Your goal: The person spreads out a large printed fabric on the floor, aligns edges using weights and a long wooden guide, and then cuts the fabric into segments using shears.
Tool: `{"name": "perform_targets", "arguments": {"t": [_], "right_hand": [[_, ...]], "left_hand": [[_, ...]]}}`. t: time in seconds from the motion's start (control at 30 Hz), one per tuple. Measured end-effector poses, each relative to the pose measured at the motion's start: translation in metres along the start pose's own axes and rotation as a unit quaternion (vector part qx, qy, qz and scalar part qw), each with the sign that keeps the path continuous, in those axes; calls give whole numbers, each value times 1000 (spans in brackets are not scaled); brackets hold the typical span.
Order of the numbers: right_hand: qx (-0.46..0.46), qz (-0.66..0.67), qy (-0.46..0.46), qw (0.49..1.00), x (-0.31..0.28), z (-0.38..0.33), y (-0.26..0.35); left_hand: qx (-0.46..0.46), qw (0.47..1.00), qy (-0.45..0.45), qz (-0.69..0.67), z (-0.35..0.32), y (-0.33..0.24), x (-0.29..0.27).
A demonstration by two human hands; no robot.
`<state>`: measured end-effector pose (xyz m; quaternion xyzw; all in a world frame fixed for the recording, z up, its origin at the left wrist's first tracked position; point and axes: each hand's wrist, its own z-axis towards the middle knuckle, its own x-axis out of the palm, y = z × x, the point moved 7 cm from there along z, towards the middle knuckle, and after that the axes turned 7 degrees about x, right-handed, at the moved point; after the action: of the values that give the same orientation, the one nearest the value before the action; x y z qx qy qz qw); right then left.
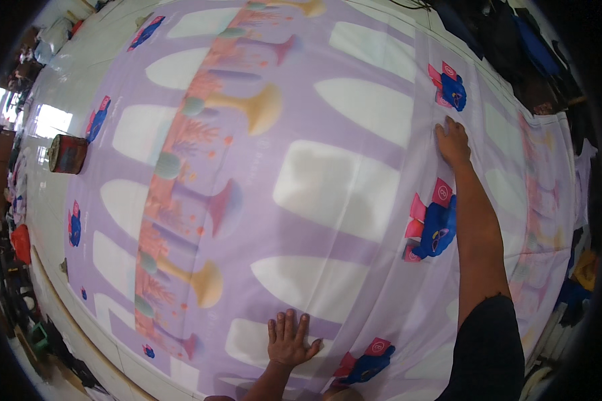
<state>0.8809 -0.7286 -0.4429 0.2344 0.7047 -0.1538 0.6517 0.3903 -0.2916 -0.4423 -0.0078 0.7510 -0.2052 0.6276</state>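
A large lilac printed cloth [301,120] lies spread over the floor, with white window shapes, a coral-coloured band and blue-and-pink cartoon figures. My left hand [289,341] rests flat on it near the lower edge, fingers spread, beside a white shape. Farther off to the right, my right hand [453,144] touches the cloth between two blue figures [452,90], its fingers slightly bent and apart with nothing visible in them. Long creases run down the cloth's right part, where a paler print shows along the right side. My right forearm partly covers the nearer figure [436,224].
A worn reddish-brown tin [67,154] stands at the cloth's left edge. Shiny pale floor tiles [53,93] show beyond it. A long wooden pole [80,321] lies at lower left. Dark bundles [508,47] are at upper right, and assorted clutter lines the far left.
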Motion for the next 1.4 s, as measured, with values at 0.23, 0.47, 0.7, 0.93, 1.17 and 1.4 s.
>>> {"name": "perform_targets", "arguments": {"t": [0.23, 0.47, 0.7, 0.93, 1.17, 1.4], "right_hand": [[-133, 18, -192, 972, -31, -46, 2], [-242, 98, 127, 957, -6, -514, -129], [-8, -24, 70, 997, 45, -693, -262], [-11, 34, 33, 999, 30, -685, -237], [-31, 70, -55, 996, 24, -690, -244], [-62, 173, -200, 962, 2, -719, -257]], "left_hand": [[22, 1000, -13, -11, 10, -8, 1], [11, 1000, 6, -13, 1, 0, -1], [25, 999, 28, -24, 8, -9, -4], [22, 999, -36, 0, 6, -7, -19], [75, 992, -105, 9, 6, -19, -22], [93, 959, -153, -221, 24, 25, -38]]}}
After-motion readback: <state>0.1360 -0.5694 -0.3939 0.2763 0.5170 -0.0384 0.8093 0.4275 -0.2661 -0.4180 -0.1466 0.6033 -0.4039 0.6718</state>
